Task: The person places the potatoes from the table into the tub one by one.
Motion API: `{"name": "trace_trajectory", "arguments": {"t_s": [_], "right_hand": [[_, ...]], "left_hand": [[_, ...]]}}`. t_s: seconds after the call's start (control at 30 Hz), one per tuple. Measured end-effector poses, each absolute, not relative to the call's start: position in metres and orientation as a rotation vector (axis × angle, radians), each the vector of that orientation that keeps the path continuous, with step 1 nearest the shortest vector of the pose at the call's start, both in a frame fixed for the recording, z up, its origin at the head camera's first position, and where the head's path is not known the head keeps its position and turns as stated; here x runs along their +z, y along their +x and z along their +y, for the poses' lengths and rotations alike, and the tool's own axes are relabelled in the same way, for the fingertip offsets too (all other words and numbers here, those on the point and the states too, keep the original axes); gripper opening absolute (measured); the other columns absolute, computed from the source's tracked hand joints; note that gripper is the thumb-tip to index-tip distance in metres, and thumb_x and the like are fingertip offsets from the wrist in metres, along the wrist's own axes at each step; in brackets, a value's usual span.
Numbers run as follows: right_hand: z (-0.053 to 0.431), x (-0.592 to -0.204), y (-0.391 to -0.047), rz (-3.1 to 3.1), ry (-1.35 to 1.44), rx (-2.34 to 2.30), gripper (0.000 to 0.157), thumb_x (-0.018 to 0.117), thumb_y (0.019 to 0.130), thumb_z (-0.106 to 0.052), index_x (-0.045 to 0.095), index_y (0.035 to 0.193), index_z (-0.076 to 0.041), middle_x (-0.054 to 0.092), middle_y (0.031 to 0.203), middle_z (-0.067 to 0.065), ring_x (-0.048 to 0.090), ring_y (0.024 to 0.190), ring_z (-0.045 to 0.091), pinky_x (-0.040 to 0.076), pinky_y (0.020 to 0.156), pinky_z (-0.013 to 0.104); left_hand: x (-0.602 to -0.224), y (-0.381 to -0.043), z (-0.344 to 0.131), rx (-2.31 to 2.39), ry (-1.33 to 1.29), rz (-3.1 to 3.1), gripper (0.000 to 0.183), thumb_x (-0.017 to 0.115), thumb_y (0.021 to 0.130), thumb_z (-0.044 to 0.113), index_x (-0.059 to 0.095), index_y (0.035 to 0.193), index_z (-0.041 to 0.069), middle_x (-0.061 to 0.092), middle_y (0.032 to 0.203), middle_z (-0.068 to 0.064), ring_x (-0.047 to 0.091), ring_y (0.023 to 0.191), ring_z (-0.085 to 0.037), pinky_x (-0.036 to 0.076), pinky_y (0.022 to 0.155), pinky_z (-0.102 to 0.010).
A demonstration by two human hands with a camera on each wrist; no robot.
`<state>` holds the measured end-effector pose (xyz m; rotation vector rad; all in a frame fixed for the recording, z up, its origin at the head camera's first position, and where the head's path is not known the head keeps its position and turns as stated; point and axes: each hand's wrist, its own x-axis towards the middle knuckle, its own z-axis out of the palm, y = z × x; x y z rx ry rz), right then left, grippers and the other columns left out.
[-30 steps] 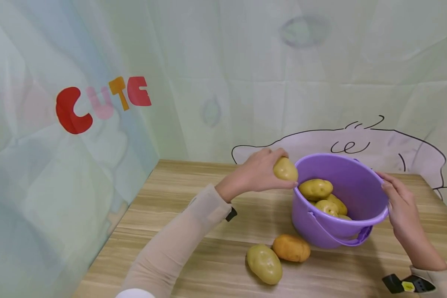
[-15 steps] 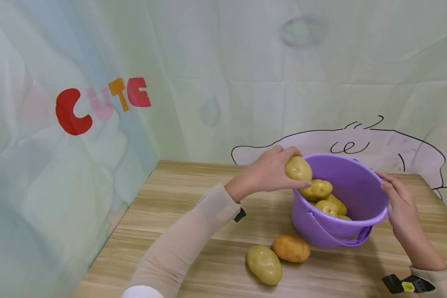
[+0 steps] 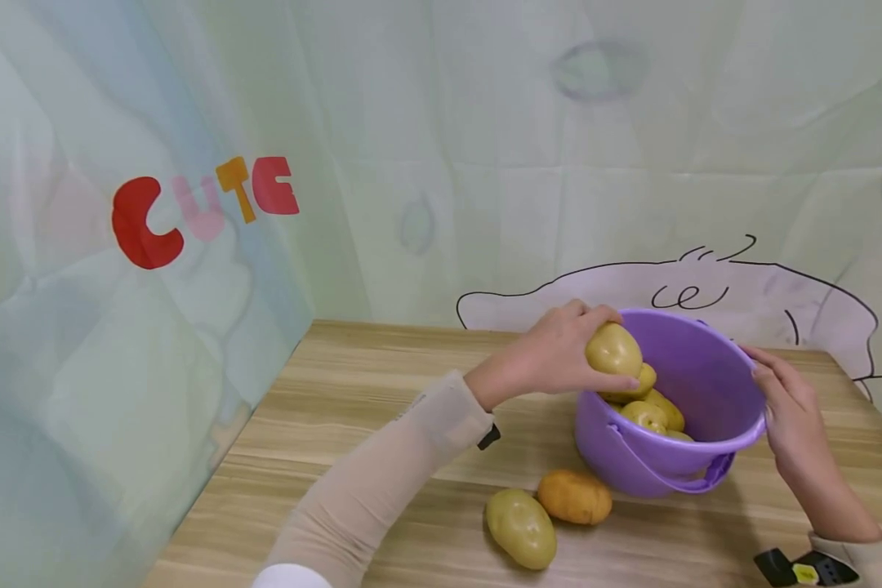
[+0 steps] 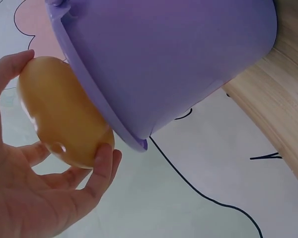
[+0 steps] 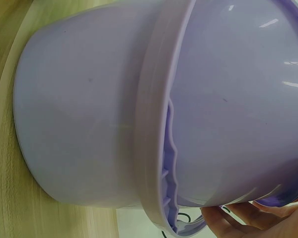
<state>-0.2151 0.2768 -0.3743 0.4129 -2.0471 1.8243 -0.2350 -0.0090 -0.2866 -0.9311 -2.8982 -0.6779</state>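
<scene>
My left hand [image 3: 559, 351] grips a yellow potato [image 3: 613, 351] over the left rim of a purple bucket [image 3: 650, 469]. In the left wrist view, thumb and fingers curl around the potato [image 4: 64, 111] beside the rim. Inside the bucket lie several potatoes [image 3: 644, 416], partly hidden by the held one and the near wall. My right hand [image 3: 794, 404] holds the bucket's right rim; in the right wrist view its fingers [image 5: 253, 215] rest against the bucket [image 5: 89, 114], and part of the hand is cut off. The bucket tilts slightly toward me.
A yellow potato [image 3: 522, 529] and an orange-brown potato [image 3: 575, 496] lie side by side on the wooden table [image 3: 412, 523], in front of the bucket. The bucket's handle [image 3: 694, 483] hangs down its near side. Printed cloth [image 3: 382, 163] stands behind and to the left.
My left hand has carried the potato rightward, from outside the bucket's left rim to above its opening. The right hand stays on the rim. The potatoes on the table have not moved.
</scene>
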Motion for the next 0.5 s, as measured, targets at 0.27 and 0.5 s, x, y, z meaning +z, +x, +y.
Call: {"name": "trace_trajectory", "arguments": {"t_s": [0.27, 0.5], "right_hand": [[0.277, -0.374, -0.214, -2.085, 0.401, 1.797, 0.033, 0.041, 0.098, -0.011, 0.051, 0.126, 0.002, 0.059, 0.107, -0.009, 0.055, 0.093, 0.001, 0.042, 0.073, 0.009], [0.276, -0.374, -0.214, -2.085, 0.389, 1.788, 0.033, 0.041, 0.098, -0.011, 0.052, 0.126, 0.003, 0.06, 0.106, -0.011, 0.055, 0.093, 0.001, 0.042, 0.073, 0.009]], "left_hand": [[-0.292, -0.235, -0.002, -0.642, -0.97, -2.915, 0.075, 0.062, 0.068, 0.068, 0.041, 0.131, 0.033, 0.043, 0.122, 0.001, 0.043, 0.102, -0.013, 0.042, 0.066, -0.019], [-0.294, -0.237, 0.004, -0.537, -0.974, -2.906, 0.077, 0.061, 0.068, 0.069, 0.042, 0.132, 0.03, 0.046, 0.119, 0.001, 0.044, 0.101, -0.013, 0.041, 0.067, -0.019]]}}
